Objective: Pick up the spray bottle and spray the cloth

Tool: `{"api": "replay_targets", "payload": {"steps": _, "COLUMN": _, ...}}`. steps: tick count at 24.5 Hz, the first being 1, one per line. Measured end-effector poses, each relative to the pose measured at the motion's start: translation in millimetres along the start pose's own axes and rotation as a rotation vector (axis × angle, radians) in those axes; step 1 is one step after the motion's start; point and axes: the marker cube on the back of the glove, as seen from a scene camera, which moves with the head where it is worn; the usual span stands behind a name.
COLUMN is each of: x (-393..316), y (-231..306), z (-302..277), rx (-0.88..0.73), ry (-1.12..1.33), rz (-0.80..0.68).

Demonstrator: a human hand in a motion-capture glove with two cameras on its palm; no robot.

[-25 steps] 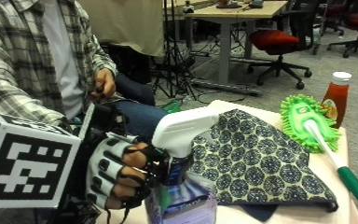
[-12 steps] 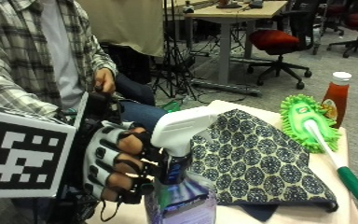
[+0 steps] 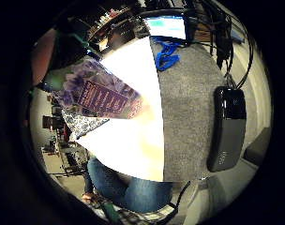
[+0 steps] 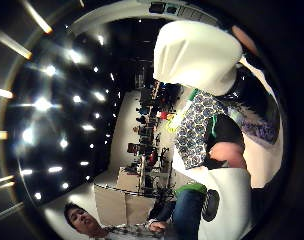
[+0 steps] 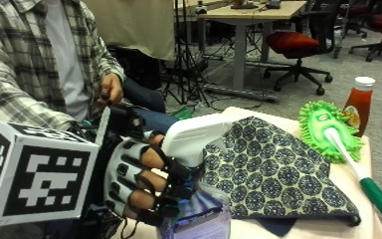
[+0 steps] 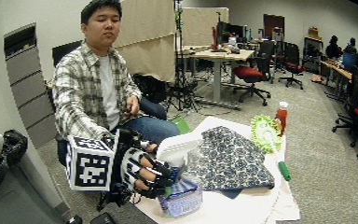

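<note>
In the outside view my gloved right hand [image 5: 144, 179] grips the neck of the spray bottle [image 5: 194, 139], fingers curled under its white head. The clear body with a purple label [image 5: 201, 221] hangs below, at the table's near corner. The nozzle points toward the navy patterned cloth [image 5: 270, 169], which lies spread on the white table right beside the bottle. The wide outside view shows the same hand [image 6: 145, 170], bottle [image 6: 179, 198] and cloth [image 6: 229, 156]. In the palm views the purple label [image 3: 102, 96] and the white head [image 4: 197, 55] sit close. I cannot tell whether the bottle's base touches the table.
A green fluffy duster [image 5: 330, 129] with a long handle lies along the far side of the table [image 5: 297, 229]. A ketchup bottle [image 5: 358, 102] stands behind it. The person's bare left hand [image 5: 109, 89] rests at their lap. Office chairs and desks stand behind.
Hardly anything differs. The hand keeps its grip on the bottle and has only wobbled slightly in place beside the cloth.
</note>
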Motion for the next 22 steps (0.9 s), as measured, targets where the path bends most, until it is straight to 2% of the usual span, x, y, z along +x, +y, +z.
{"api": "replay_targets", "payload": {"steps": 6, "x": -0.1, "y": -10.9, "z": 23.4, "rx": 0.051, "ry": -0.078, "rz": 0.031}}
{"api": "replay_targets", "payload": {"steps": 10, "x": 5.9, "y": -10.6, "z": 18.7, "rx": -0.005, "ry": -0.103, "rz": 0.035}}
{"api": "replay_targets", "payload": {"steps": 15, "x": 8.8, "y": -22.0, "z": 24.8, "rx": -0.003, "ry": -0.181, "rz": 0.029}}
{"api": "replay_targets", "payload": {"steps": 22, "x": 8.7, "y": -36.2, "z": 30.0, "rx": -0.048, "ry": -0.268, "rz": -0.057}}
